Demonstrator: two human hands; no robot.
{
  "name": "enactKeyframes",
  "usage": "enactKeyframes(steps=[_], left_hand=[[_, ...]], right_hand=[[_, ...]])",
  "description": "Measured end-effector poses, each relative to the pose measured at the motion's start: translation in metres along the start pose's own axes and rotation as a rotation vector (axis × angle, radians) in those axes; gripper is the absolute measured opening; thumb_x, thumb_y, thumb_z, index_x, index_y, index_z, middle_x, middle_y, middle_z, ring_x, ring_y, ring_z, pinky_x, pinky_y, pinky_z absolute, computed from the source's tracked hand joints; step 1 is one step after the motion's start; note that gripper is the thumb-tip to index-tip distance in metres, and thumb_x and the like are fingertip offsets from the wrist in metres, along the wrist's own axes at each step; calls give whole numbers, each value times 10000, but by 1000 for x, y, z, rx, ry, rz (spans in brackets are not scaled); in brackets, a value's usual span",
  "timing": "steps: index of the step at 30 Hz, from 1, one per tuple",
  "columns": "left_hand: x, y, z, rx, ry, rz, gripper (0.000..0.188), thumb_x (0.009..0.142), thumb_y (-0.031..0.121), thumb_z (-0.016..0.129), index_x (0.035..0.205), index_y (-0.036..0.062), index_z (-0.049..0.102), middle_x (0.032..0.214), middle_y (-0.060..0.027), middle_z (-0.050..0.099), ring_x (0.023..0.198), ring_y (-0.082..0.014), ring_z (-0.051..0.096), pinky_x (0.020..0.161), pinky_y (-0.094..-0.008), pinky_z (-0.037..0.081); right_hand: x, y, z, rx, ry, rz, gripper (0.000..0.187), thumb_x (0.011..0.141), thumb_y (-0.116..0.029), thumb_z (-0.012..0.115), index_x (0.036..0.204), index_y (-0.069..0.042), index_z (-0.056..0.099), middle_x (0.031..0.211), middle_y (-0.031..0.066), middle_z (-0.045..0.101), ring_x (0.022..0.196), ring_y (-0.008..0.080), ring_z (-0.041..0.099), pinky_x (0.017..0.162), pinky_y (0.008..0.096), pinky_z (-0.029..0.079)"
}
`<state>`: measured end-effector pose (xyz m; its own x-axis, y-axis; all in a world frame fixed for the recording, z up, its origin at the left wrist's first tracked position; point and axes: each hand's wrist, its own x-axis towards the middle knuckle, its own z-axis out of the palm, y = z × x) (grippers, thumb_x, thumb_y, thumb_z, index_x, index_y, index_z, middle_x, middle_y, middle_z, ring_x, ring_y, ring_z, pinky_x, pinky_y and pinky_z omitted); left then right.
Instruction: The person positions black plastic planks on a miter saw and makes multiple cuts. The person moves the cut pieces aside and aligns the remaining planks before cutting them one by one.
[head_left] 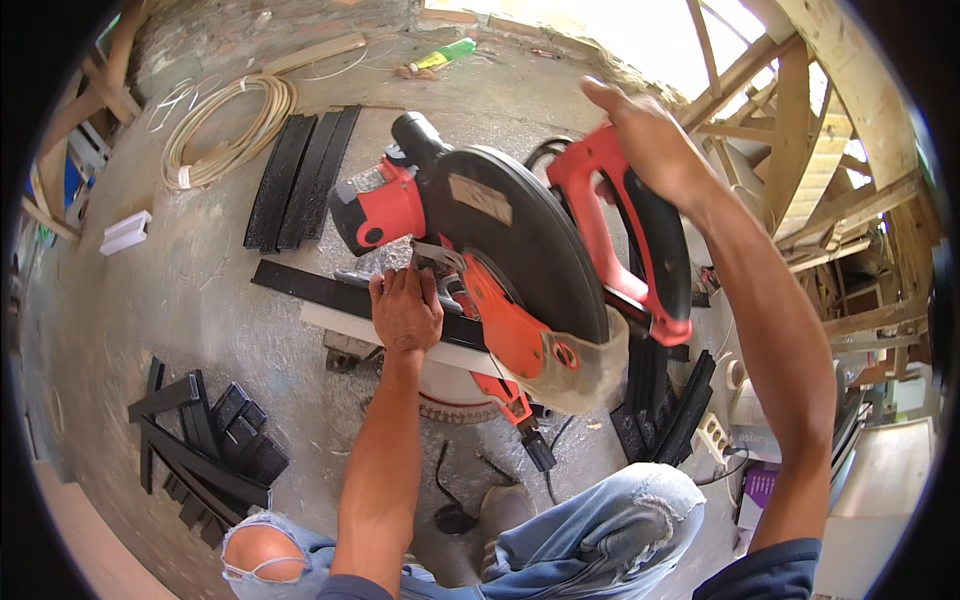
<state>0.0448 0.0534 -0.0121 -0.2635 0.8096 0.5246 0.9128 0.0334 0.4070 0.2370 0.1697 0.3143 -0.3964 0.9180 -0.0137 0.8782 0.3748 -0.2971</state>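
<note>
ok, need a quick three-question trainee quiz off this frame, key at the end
1. True or false: the left hand lies across the black strip on the saw.
2. Fill in: the right hand is at the saw's ____ and black handle.
3. The green bottle on the floor:
a) stands upright
b) lies on its side
c) is under the saw

Key: 1 true; 2 red; 3 b

The left hand [407,315] rests on a long black strip [310,288] laid across the base of a red-and-black miter saw [520,215]. The right hand [655,140] is at the top of its handle [662,240], the finger hold hard to make out, while short dark pieces [240,435] lie heaped at the left on the concrete floor [200,310].
</note>
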Motion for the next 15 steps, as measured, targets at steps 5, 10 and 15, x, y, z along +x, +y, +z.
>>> enactKeyframes(steps=[5,10,15], left_hand=[[-2,-4,-2,-25,-5,-33,273,1040,233,504,906,38,641,886,-123,649,953,-334,606,1029,-500,401],[-2,-4,-3,-31,24,-44,271,1049,228,498,906,42,633,875,-118,633,962,-329,605,1033,-499,402],[-2,-5,-4,-40,52,-48,262,1051,220,499,910,45,634,885,-120,642,956,-327,606,1031,-497,403]], right_hand=[[-30,24,20,129,52,32,470,1063,-171,375,1512,-59,458,1017,292,685,916,394,720,863,441,560],[-65,7,21,916,32,538,631,1043,-580,450,1148,24,597,742,175,656,486,258,665,482,362,557],[-76,17,31,1029,49,499,735,1002,-692,470,999,25,635,674,152,651,501,265,675,462,349,556]])
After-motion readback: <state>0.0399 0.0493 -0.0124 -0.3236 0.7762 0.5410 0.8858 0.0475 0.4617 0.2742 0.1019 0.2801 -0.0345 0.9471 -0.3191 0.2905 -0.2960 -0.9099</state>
